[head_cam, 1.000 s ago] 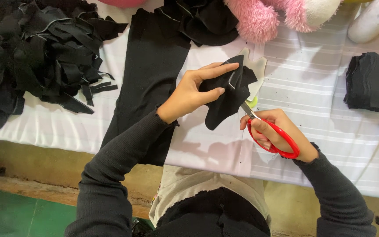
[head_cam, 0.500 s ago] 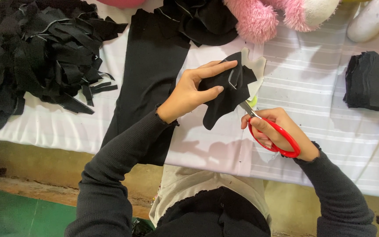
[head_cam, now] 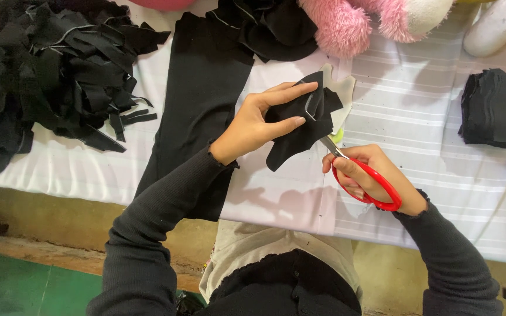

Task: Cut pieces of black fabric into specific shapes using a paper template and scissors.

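Note:
My left hand [head_cam: 259, 120] pinches a small piece of black fabric [head_cam: 300, 126] with a pale paper pattern [head_cam: 344, 96] behind it, lifted a little above the table. My right hand [head_cam: 370, 169] grips red-handled scissors [head_cam: 365, 175], whose blades reach under the lower right edge of the fabric piece. A long strip of black cloth [head_cam: 200, 99] lies flat on the white striped tablecloth [head_cam: 417, 117], just left of my left hand.
A big heap of black fabric scraps [head_cam: 48, 64] fills the table's left end. A neat stack of cut black pieces [head_cam: 499, 108] sits at the right. More black cloth [head_cam: 270, 26], a pink plush toy [head_cam: 364, 20] and a white object [head_cam: 499, 23] lie along the far edge.
The scissors have crept slightly further along the fabric's edge, and my left hand has turned the piece a little. Otherwise the scene is the same.

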